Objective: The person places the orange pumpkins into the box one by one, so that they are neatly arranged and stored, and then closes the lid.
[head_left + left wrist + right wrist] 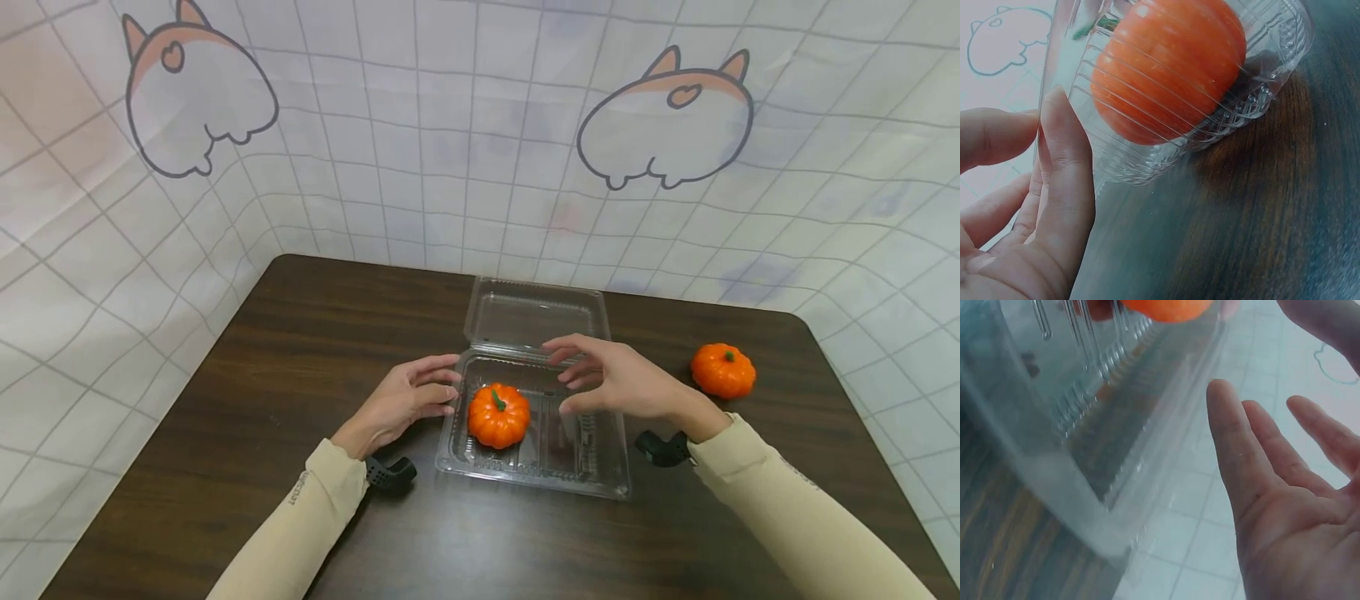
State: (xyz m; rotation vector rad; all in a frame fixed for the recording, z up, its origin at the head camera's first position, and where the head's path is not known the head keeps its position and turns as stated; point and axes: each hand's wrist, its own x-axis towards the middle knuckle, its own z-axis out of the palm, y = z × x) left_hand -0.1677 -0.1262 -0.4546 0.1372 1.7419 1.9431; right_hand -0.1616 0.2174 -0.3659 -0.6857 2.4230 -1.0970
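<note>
A clear plastic clamshell container (551,479) lies with its lid (536,312) folded back on the table. One small orange pumpkin (498,415) with a green stem sits in the left part of its base. At the base's left rim is my left hand (405,400); in the left wrist view its thumb and a finger (1066,137) close on either side of that rim. My right hand (618,379) hovers over the base's right side, fingers spread and loosely bent, holding nothing. In the right wrist view its fingers (1238,444) stand apart from the container wall.
A second orange pumpkin (723,371) rests on the dark wooden table (300,350), right of the container and beyond my right wrist. White grid-patterned cloth (450,125) with cartoon drawings surrounds the table's back and sides. Each wrist wears a black band.
</note>
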